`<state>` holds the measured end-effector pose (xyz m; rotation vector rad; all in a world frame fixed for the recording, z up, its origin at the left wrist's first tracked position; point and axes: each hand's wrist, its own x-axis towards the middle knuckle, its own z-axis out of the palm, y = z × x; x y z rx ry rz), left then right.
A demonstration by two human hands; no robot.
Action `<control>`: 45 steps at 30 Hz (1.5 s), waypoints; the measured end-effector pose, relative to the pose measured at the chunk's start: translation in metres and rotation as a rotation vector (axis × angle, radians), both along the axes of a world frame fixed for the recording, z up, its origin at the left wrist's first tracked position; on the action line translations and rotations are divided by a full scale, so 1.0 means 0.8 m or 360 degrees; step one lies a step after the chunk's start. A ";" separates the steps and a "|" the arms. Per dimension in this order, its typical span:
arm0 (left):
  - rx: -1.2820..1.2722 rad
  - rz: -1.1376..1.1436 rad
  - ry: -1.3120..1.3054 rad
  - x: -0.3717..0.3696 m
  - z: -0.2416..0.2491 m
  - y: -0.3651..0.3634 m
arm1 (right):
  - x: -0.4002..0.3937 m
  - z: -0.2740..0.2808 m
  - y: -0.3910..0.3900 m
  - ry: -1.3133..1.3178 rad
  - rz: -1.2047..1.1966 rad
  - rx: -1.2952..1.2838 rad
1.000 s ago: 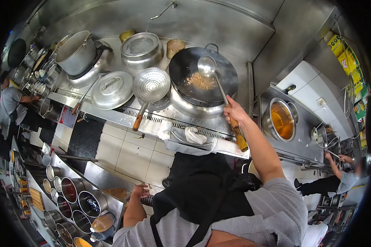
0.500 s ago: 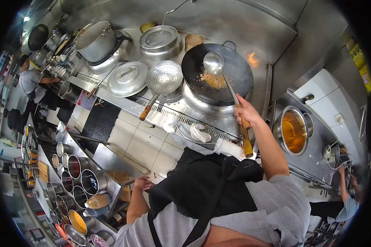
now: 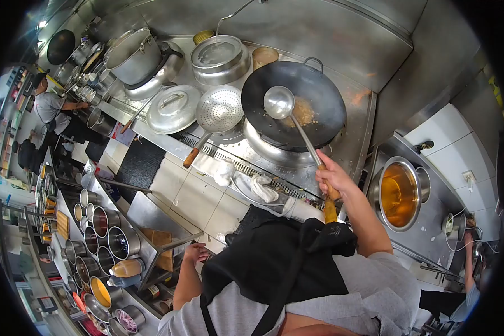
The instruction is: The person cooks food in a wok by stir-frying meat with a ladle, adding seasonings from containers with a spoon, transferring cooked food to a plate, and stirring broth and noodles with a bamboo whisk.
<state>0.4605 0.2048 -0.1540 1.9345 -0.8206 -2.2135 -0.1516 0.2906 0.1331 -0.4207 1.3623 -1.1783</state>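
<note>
My right hand (image 3: 334, 178) is wrapped around the wooden handle of a long metal ladle (image 3: 279, 103). The ladle's bowl hangs over a black wok (image 3: 257, 124), in front of the small tan food bits (image 3: 304, 113) cooking in it. The wok sits on a round steel burner ring (image 3: 269, 151) and looks hazy with steam or smoke. Low at my side, my left hand (image 3: 195, 253) holds nothing that I can see; its fingers are loosely bent and slightly apart. It is close to the corner of a metal cart (image 3: 151, 215).
Left of the wok lie a perforated strainer (image 3: 219, 108) and a domed lid (image 3: 173, 109). White cloths (image 3: 263, 189) rest along the stove's front edge. A steel basin of amber liquid (image 3: 399, 196) stands at right. Several ingredient pots (image 3: 123, 241) fill the left counter. Two other people work nearby.
The ladle's bowl has moved left and slightly down over the wok, with my right hand lower. The wok has tilted and shifted a little. The flame behind it looks fainter.
</note>
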 end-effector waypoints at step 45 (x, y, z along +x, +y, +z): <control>-0.0028 -0.0282 0.0164 0.097 -0.067 -0.103 | 0.148 -0.029 -0.007 0.1175 -0.0467 0.0554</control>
